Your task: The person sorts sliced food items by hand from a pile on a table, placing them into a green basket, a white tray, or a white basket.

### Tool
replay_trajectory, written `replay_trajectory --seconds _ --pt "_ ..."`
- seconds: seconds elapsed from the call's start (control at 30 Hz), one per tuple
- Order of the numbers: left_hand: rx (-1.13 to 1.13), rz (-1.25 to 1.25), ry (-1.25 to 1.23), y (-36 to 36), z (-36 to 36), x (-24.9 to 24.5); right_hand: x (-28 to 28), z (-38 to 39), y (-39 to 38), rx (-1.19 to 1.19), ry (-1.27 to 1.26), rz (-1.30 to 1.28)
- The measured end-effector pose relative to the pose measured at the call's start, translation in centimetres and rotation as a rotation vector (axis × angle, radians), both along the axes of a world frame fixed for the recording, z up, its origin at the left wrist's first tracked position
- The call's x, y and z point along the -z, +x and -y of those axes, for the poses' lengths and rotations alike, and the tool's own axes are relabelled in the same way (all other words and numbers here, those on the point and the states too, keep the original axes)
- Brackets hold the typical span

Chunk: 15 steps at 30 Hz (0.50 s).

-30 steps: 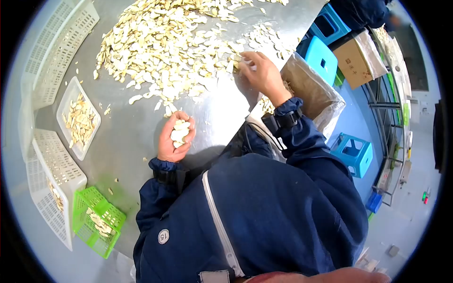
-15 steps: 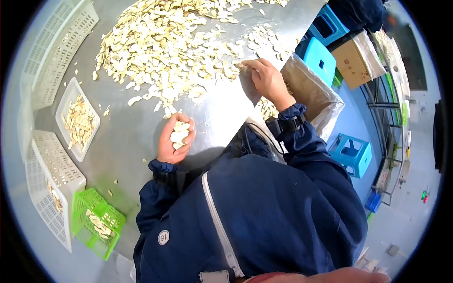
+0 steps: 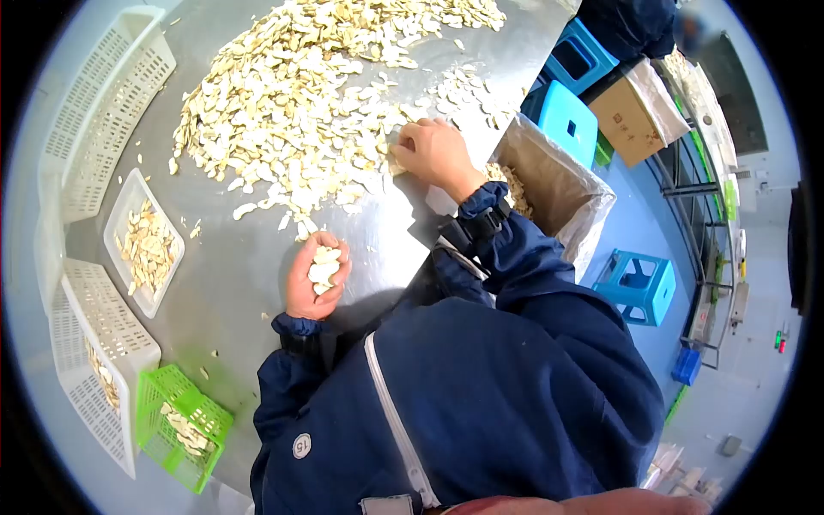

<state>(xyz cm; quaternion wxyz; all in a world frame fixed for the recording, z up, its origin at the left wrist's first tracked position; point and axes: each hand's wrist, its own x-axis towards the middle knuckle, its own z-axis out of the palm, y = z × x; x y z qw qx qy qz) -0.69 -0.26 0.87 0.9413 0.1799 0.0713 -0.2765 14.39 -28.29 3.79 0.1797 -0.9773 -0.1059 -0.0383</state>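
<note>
My left hand (image 3: 314, 279) is cupped above the near part of the metal table (image 3: 236, 283), closed around several pale dried slices (image 3: 324, 269). My right hand (image 3: 435, 156) reaches to the near right edge of a big heap of similar slices (image 3: 283, 94). Its fingers are curled, with the tips down among the slices; what they pinch is hidden. Between the hands, a few loose slices lie at the heap's lower fringe. A thinner scatter of slices (image 3: 472, 94) lies beyond my right hand.
Left on the table are a white tray of slices (image 3: 176, 249), white perforated baskets (image 3: 116, 120) and a green basket (image 3: 176, 378). A lined box (image 3: 575, 193) with slices stands beside the table's right edge. Blue stools (image 3: 635, 283), a carton (image 3: 631, 116) and another person's dark sleeve (image 3: 631, 26) are at right.
My right hand has moved left along the heap's edge, its fingers more curled. My left hand still holds its slices, slightly lower in view. The camera view has shifted a little.
</note>
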Motion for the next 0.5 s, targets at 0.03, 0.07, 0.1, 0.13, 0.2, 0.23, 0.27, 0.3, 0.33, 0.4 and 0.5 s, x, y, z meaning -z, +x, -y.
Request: replay_trajectory --seconds 0.03,0.07,0.1,0.13,0.2,0.23,0.27,0.3,0.33,0.4,0.5 --pt "0.004 0.005 -0.002 0.1 0.0 0.0 -0.1 0.0 -0.1 -0.011 0.011 0.014" --pt "0.009 0.009 -0.004 0.1 0.0 0.1 -0.3 0.1 -0.4 -0.022 0.022 0.027" --pt "0.013 0.007 -0.006 0.0 0.0 0.2 -0.5 0.1 -0.6 -0.031 0.033 0.040" --pt "0.020 0.005 -0.009 0.0 -0.1 0.2 -0.2 0.1 -0.6 -0.057 0.020 0.035" --pt "0.019 -0.040 -0.004 -0.2 -0.5 0.9 0.4 -0.1 0.0 -0.094 -0.012 0.041" --pt "0.024 -0.074 -0.002 -0.3 -0.6 1.5 -0.1 -0.5 0.2 -0.067 0.008 0.003" --pt "0.021 -0.049 -0.002 -0.3 -0.4 1.1 -0.4 -0.5 0.4 -0.040 0.086 -0.020" --pt "0.012 -0.096 -0.013 -0.2 -0.3 1.1 -0.6 -0.4 0.7 -0.008 0.111 -0.044" --pt "0.013 -0.062 -0.040 -0.2 -0.3 1.3 -1.3 -0.6 0.8 0.041 0.075 -0.030" --pt "0.029 0.001 -0.050 0.0 -0.3 1.1 -1.4 -0.1 1.5 -0.009 0.035 0.095" --pt "0.035 0.017 -0.050 0.0 -0.6 1.3 -1.4 -0.4 3.7 -0.021 -0.070 0.132"
